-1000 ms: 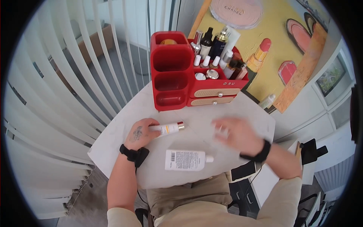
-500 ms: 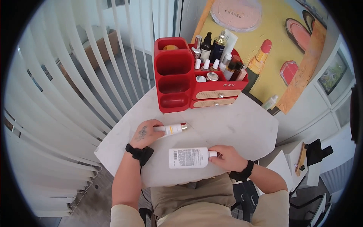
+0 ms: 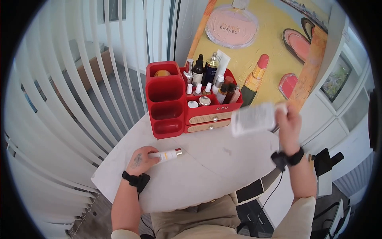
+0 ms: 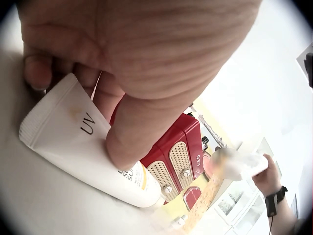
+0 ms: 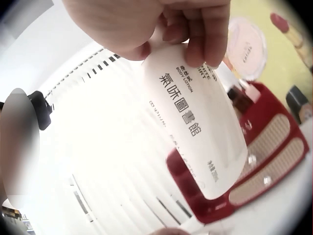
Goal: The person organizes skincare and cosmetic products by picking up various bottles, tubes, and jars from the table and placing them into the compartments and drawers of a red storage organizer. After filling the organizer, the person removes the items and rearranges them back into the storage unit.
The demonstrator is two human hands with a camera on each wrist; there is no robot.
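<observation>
My left hand [image 3: 141, 160] holds a white sunscreen tube [image 3: 165, 155] low at the table, fingers around its crimped end. In the left wrist view, "UV" shows on the tube [image 4: 85, 142] and my thumb lies along it. Raised over the right side of the table, my right hand [image 3: 289, 127] grips a white body lotion bottle [image 3: 253, 119] by its capped neck. The bottle is blurred in the head view. Seen from the right wrist, the bottle [image 5: 195, 117] hangs with its base away from my fingers, overlapping the red cosmetics organizer [image 5: 274, 110].
At the table's back, the red organizer [image 3: 205, 113] has vacant bins on its left, several bottles and jars on its right, and two drawers below. Behind it leans a painting [image 3: 274, 36]. Vertical blinds [image 3: 79, 99] hang on the left. The white table [image 3: 191, 183] has a curved front edge.
My right hand took the lotion bottle by its neck from the table front and lifted it up and to the right. My left hand kept its hold on the tube. The head view has shifted.
</observation>
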